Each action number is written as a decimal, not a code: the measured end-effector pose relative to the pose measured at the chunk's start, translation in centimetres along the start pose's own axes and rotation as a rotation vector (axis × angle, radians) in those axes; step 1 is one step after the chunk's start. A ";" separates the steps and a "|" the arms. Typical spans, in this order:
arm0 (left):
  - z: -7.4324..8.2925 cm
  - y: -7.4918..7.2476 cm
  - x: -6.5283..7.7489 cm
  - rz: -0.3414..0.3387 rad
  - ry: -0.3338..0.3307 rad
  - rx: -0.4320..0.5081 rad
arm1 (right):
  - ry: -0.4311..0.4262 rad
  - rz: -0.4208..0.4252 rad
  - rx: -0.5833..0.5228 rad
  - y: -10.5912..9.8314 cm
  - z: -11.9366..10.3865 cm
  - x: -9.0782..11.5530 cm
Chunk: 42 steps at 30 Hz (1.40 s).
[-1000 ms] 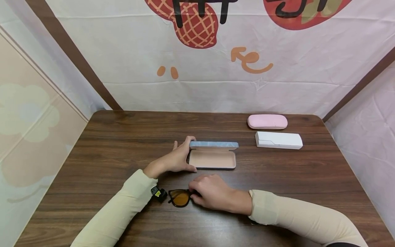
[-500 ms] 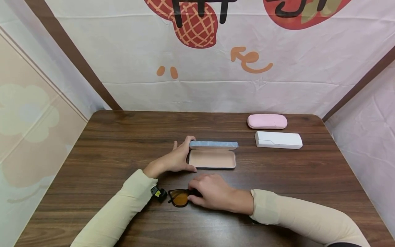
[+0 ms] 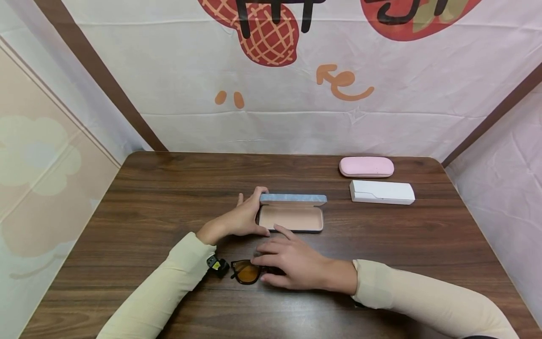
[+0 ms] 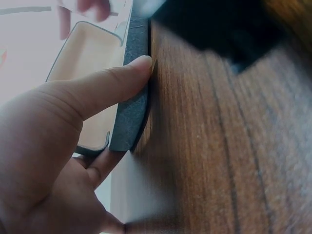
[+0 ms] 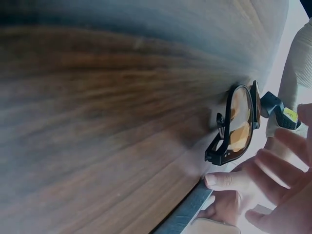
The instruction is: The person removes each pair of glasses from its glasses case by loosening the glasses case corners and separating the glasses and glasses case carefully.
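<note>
A blue glasses case (image 3: 292,217) with a beige lining lies with its lid raised in the middle of the table. My left hand (image 3: 243,220) grips its left end, the thumb (image 4: 119,80) along the front side and fingers up at the lid. In front of the case are black-framed sunglasses (image 3: 246,273) with amber lenses, half covered in the head view by my right hand (image 3: 296,264). That hand's fingers are spread and hold nothing. From the right wrist, the whole sunglasses frame (image 5: 228,157) shows standing on the table, beside the spread fingers.
At the back right lie a pink glasses case (image 3: 366,167) and, just in front of it, a white oblong case (image 3: 382,192). A small black camera (image 3: 218,266) on my left wrist sits close to the sunglasses. Fabric walls (image 3: 271,127) border the wooden table (image 3: 178,188).
My right hand has let go of the sunglasses, spreading its fingers and shifting slightly right. The sunglasses, my left hand and the blue case stay put.
</note>
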<state>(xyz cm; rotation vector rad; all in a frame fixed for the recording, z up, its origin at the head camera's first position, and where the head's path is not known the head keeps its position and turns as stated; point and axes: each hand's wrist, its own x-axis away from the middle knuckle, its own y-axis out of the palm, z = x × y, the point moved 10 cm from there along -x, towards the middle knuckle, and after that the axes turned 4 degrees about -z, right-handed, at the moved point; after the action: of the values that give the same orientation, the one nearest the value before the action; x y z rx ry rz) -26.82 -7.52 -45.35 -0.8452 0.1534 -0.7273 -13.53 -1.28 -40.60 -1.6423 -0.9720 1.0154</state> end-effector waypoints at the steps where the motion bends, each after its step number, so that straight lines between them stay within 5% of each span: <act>1: 0.0 0.0 0.0 0.003 0.002 -0.001 | -0.020 0.009 0.011 -0.1 -0.1 0.1; 17: -0.4 0.0 -0.5 0.010 -0.024 0.004 | -0.104 0.054 0.157 -1.0 -0.1 1.0; 42: -0.2 -0.3 -0.8 0.032 -0.015 0.016 | 0.058 0.057 0.168 -2.5 3.5 1.4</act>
<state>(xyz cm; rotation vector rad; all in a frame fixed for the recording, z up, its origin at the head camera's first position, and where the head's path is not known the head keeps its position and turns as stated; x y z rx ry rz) -27.71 -7.27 -45.42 -0.8312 0.1479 -0.6911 -16.67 1.69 -39.16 -1.5586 -0.7834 1.0531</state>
